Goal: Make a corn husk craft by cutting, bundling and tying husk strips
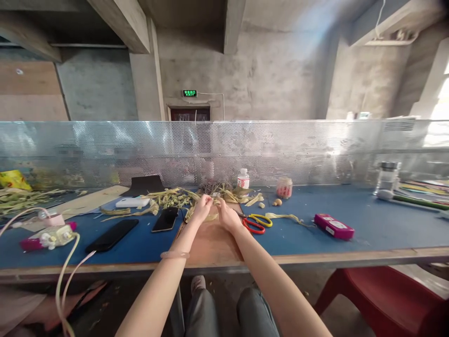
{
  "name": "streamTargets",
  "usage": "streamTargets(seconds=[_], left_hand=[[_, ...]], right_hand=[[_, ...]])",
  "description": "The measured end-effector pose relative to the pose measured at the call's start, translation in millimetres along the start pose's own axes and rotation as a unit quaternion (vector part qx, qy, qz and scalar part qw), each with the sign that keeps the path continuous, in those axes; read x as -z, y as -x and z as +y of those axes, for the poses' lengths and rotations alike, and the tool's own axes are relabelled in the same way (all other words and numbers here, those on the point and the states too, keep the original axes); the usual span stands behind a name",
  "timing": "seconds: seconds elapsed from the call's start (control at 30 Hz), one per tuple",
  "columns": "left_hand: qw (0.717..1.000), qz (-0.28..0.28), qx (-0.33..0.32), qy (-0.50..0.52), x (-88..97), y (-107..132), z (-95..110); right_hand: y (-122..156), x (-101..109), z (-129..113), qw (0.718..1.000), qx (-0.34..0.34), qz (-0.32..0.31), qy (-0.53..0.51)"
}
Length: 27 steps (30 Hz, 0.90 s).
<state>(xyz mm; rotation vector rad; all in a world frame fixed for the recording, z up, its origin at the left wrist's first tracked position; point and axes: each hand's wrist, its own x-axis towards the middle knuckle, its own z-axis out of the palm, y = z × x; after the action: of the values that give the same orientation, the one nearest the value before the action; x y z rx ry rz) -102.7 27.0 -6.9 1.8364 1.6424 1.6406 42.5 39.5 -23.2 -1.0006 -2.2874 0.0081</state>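
Observation:
My left hand (203, 207) and my right hand (227, 216) meet closely over a brown board (210, 241), their fingers bent and pinched. Pale dried husk shows around the fingertips, and both hands seem closed on a strip of it; the exact grip is too small to make out. Behind and left of them lies a loose heap of dried husk strips (173, 198), straw-coloured and greenish. Scissors (257, 222) with red and yellow handles rest just right of my right hand, their blades partly hidden. A single dried strip (286, 216) lies beyond the scissors.
Behind the hands stand a white bottle (243, 179) and a jar (284, 187). Phones (112, 235) and a power strip (49, 236) with cables lie left. A magenta box (334, 226) lies right. A perforated metal screen (298, 152) borders the blue table (368, 210); a red chair (382, 295) stands below.

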Motion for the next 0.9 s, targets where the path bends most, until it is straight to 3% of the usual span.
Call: streamTargets(seconds=[0.4,0.63,0.9], left_hand=[[0.996,-0.08,-0.016,0.035,-0.5,3,4],[0.997,-0.07,-0.015,0.012,-1.3,3,3],[0.996,-0.056,-0.065,-0.029,0.0,7,10]], right_hand=[[-6,-7,8,0.998,-0.001,0.015,-0.063],[-6,-7,10,0.997,-0.042,0.025,-0.06],[-4,-6,12,0.996,-0.065,0.038,-0.056]])
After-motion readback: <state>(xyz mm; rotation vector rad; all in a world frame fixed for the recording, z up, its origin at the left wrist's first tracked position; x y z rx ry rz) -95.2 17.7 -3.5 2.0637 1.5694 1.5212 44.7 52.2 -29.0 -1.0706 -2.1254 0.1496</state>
